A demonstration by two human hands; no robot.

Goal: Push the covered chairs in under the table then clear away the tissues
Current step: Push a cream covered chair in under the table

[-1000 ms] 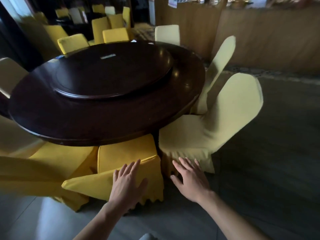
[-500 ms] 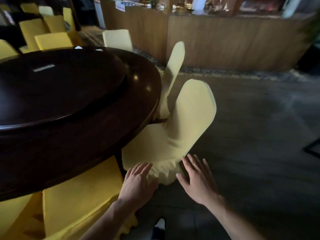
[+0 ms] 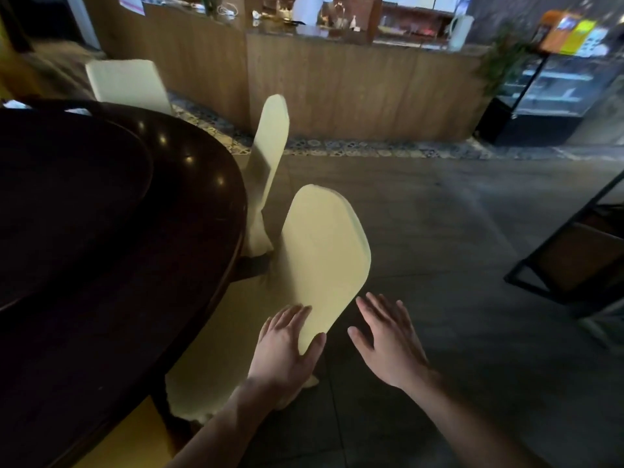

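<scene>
- Here the left hand lies against the lower edge of the nearest chair's pale yellow covered back, fingers straight and together, thumb spread round the edge of the fabric.
- The right hand hovers just beside that chair back, apart from it, fingers straight and spread, holding nothing.
- That chair stands at the rim of the dark round table, its seat partly under the tabletop and its back leaning out over the grey floor.
- A second covered chair stands farther along the rim, seen edge-on, its back upright and close to the table.
- A third covered chair stands at the far side of the table, facing the camera.
- Two small white things, possibly tissues, lie on the tabletop near its far edge; blur hides what they are.
- A darker yellow chair cover shows below the table at the bottom edge.
- A wooden counter runs along the back of the room.
</scene>
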